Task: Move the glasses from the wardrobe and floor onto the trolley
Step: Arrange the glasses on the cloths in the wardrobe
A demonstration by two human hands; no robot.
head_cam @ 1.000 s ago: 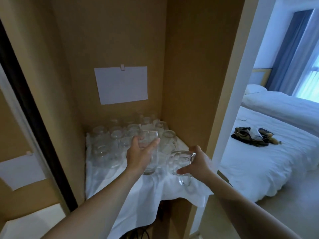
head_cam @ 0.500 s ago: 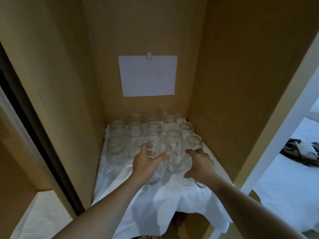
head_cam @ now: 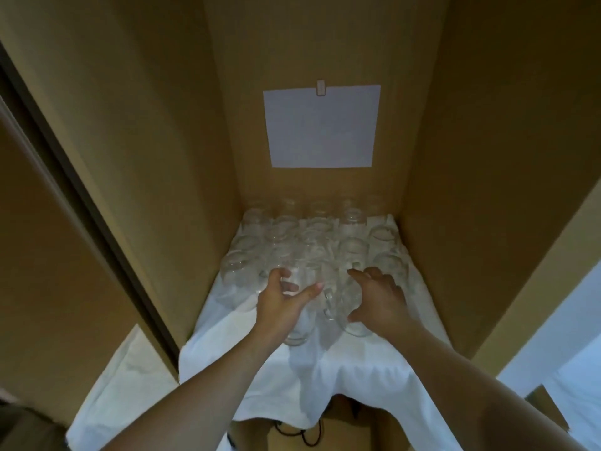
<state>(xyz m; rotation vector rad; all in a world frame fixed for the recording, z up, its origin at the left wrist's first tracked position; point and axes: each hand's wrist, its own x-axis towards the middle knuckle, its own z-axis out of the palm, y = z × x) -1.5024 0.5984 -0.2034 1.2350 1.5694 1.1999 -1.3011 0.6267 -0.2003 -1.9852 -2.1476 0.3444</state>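
Several clear glasses [head_cam: 312, 236] stand packed together on a white cloth [head_cam: 312, 372] on a shelf inside the wooden wardrobe [head_cam: 156, 157]. My left hand [head_cam: 279, 304] curls round a tall clear glass [head_cam: 300, 323] at the front of the group. My right hand [head_cam: 379, 301] grips a clear mug-like glass [head_cam: 344, 307] just to its right, fingers over the top. Both glasses sit low at the cloth. The trolley is out of view.
A white sheet of paper [head_cam: 322, 125] is clipped to the wardrobe's back wall. A dark door frame [head_cam: 84, 203] runs down the left, with a second cloth-covered shelf [head_cam: 123, 392] beyond it. Dark cables [head_cam: 302, 434] hang below the shelf. A white surface [head_cam: 575, 395] shows at lower right.
Both hands moved forward and down into the wardrobe with their glasses, which now sit low among the others. The camera turned left, so the bed left the view.
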